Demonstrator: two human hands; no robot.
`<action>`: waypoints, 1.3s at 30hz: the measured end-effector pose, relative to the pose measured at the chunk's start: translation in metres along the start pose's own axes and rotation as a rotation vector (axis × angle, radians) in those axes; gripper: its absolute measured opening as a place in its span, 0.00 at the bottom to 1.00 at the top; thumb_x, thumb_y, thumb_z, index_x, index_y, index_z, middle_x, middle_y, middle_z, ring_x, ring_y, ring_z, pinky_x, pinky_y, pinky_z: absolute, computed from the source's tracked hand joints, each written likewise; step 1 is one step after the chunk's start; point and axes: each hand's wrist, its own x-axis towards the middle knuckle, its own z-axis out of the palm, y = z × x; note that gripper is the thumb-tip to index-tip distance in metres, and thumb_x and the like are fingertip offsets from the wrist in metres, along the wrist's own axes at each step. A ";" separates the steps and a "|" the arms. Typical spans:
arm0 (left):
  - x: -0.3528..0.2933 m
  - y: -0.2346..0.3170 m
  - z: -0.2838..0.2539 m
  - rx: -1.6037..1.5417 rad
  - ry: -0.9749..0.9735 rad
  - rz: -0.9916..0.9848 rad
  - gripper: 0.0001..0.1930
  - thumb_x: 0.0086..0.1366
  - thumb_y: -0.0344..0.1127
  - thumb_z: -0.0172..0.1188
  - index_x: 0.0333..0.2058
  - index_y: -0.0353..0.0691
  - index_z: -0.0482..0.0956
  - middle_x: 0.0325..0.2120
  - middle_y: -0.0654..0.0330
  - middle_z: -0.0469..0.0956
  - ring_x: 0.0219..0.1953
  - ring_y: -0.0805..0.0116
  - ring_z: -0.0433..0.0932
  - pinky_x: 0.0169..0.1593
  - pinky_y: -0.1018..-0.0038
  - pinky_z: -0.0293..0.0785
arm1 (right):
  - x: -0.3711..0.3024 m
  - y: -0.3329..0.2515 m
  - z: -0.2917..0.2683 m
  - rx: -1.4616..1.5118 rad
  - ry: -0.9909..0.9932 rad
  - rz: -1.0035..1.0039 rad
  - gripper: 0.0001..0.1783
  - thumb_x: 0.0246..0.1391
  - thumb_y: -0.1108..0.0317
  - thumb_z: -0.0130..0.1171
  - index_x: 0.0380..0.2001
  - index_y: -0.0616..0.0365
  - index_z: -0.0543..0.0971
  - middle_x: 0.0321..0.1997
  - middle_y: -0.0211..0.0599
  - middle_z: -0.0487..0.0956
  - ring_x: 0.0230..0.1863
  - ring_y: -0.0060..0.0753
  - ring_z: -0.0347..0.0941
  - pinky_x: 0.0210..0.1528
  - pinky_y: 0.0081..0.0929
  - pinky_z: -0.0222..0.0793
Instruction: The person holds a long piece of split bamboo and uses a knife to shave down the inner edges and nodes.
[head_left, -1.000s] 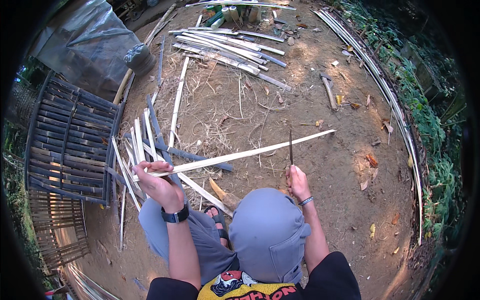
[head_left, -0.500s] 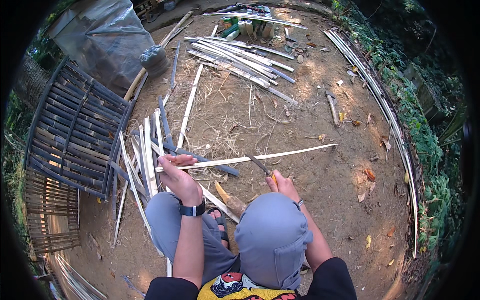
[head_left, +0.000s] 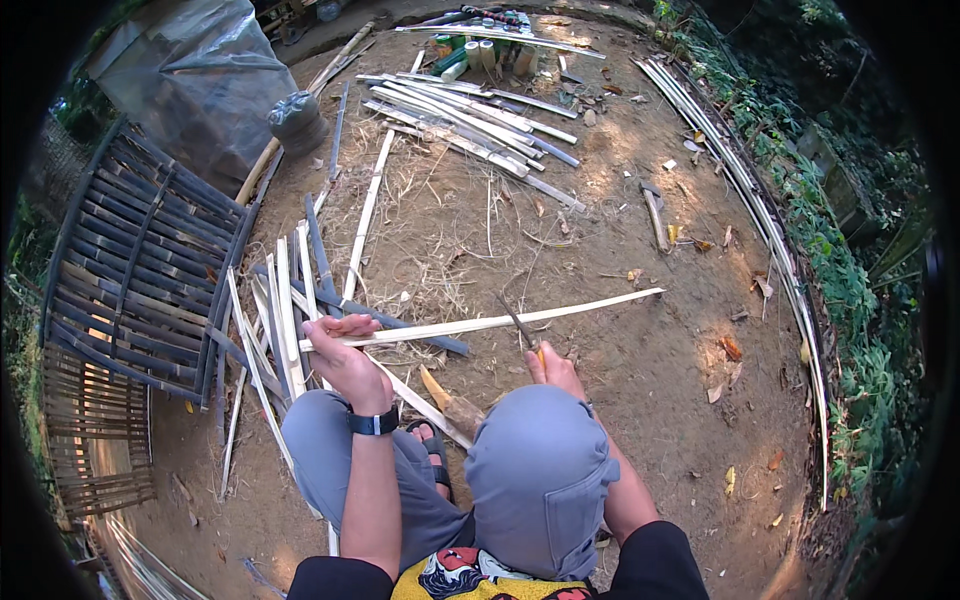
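My left hand [head_left: 347,358] grips one end of a long pale bamboo strip [head_left: 595,304], its fingers partly stretched along the strip. From there the strip runs to the right, above my knees, and its far end is free. My right hand [head_left: 556,369] is closed round the yellow handle of a knife. The dark, narrow knife blade [head_left: 516,318] crosses the strip near its middle, its tip beyond the strip's far edge. Whether the blade cuts into the strip cannot be made out.
Split bamboo strips [head_left: 285,300] lean beside my left knee; another pile of strips [head_left: 470,115] lies ahead. A dark bamboo rack [head_left: 150,260] stands at left. A hammer-like tool [head_left: 655,215] lies on the dirt. A pointed wooden piece [head_left: 450,405] is between my knees. Long strips [head_left: 770,235] line the right edge.
The whole view has shifted slightly to the left. The knife blade stands steeper across the bamboo strip, its tip farther past the far edge. Both hands keep their hold.
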 end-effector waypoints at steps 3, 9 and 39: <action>-0.007 0.005 0.002 -0.009 -0.036 0.010 0.22 0.70 0.52 0.38 0.28 0.39 0.66 0.20 0.55 0.74 0.22 0.67 0.74 0.33 0.72 0.73 | 0.016 0.021 -0.011 -0.014 0.088 0.148 0.22 0.62 0.50 0.43 0.30 0.61 0.66 0.21 0.58 0.73 0.30 0.65 0.71 0.27 0.53 0.63; -0.008 0.006 0.003 -0.025 -0.053 0.051 0.22 0.70 0.54 0.37 0.29 0.39 0.64 0.19 0.54 0.74 0.20 0.66 0.74 0.31 0.72 0.75 | -0.001 0.008 -0.014 -0.004 -0.063 0.017 0.21 0.62 0.51 0.44 0.30 0.62 0.67 0.21 0.56 0.74 0.29 0.63 0.72 0.27 0.51 0.64; -0.007 0.004 0.007 -0.041 -0.127 0.095 0.24 0.71 0.55 0.33 0.28 0.41 0.64 0.16 0.57 0.71 0.20 0.68 0.71 0.30 0.75 0.70 | -0.002 0.044 -0.024 0.058 -0.105 0.067 0.23 0.63 0.50 0.41 0.30 0.63 0.67 0.25 0.59 0.74 0.33 0.66 0.70 0.31 0.52 0.64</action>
